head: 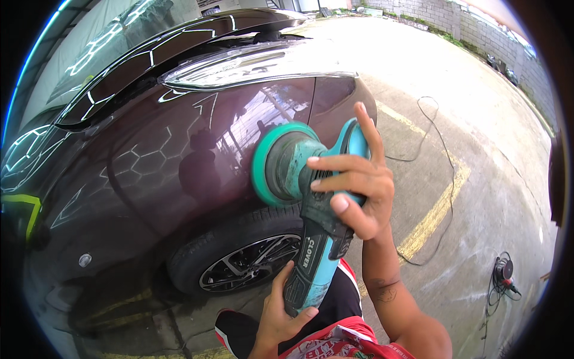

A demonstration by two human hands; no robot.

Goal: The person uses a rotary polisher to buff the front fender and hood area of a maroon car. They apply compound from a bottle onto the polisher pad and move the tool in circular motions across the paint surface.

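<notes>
Both hands are on a blue-and-black Clover car polisher (317, 251). Low down, my left hand (280, 309) grips the rear end of its body. My right hand (370, 184) holds the front around the light-blue front handle, its index finger raised and the other fingers on the black housing. The green foam pad (262, 170) faces a glossy dark maroon car fender (179, 148). Its contact face is hidden, so I cannot tell whether it touches the paint. Under the fender sits the front tyre with its black-and-silver alloy wheel (251, 264).
Above the fender is the headlight (233, 67), below the raised hood (161, 54). A thin black cord (452, 179) loops over the concrete floor (493, 170) with yellow painted lines. Another corded power tool (504, 271) lies at the right. A block wall (480, 31) stands behind.
</notes>
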